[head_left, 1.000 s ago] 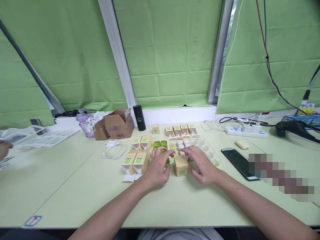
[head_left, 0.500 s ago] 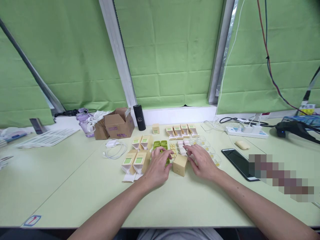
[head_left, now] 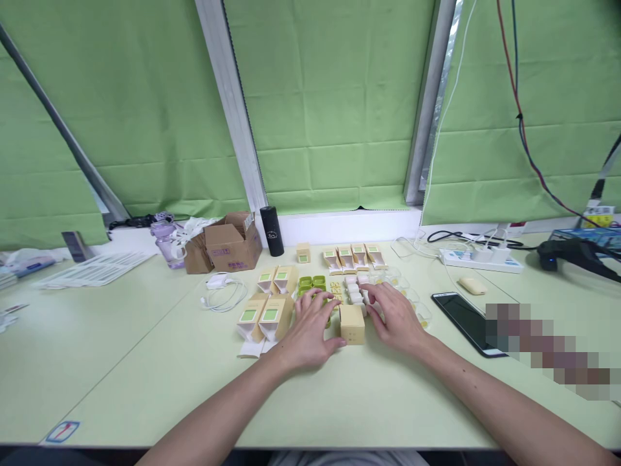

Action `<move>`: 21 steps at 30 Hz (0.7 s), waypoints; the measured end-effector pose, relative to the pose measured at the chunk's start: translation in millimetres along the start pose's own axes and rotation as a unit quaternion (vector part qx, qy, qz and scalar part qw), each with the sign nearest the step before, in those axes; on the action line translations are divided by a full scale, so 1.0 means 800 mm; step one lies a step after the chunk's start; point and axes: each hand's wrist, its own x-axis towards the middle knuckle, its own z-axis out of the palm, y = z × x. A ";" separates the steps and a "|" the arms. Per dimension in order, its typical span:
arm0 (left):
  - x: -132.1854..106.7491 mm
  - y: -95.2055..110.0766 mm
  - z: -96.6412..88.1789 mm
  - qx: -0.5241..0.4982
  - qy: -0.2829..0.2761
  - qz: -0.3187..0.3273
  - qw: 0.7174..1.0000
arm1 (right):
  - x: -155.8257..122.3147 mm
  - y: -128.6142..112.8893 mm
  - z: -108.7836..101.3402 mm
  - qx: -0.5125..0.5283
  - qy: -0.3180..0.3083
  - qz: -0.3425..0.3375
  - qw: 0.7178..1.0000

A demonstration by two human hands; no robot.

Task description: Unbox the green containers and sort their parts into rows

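A small closed tan carton stands on the table between my hands. My left hand is beside its left face, fingers apart, with the thumb at the carton's lower left edge. To the right, my right hand has its fingers spread and curved, near the carton and the white pieces. Beyond my left fingers lie green square cups and small yellow pieces. Clear plastic cups are partly hidden behind my right hand. Open tan boxes with green labels stand left of my left hand.
More open tan boxes line the back beside a single tan box. Around them are a black bottle, a cardboard box, a white charger cable, a phone and a power strip.
The tan carton has turned so its front face is squarer to me. My left thumb has moved right to its lower edge; my right hand has barely moved.
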 end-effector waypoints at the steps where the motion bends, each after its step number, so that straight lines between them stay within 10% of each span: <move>1: 0.000 0.001 0.002 -0.002 0.000 -0.004 1.000 | 0.000 0.000 0.000 0.001 0.004 0.001 1.000; 21: -0.004 0.000 0.022 -0.014 0.257 0.190 0.948 | 0.000 -0.042 -0.008 0.123 0.096 -0.015 0.988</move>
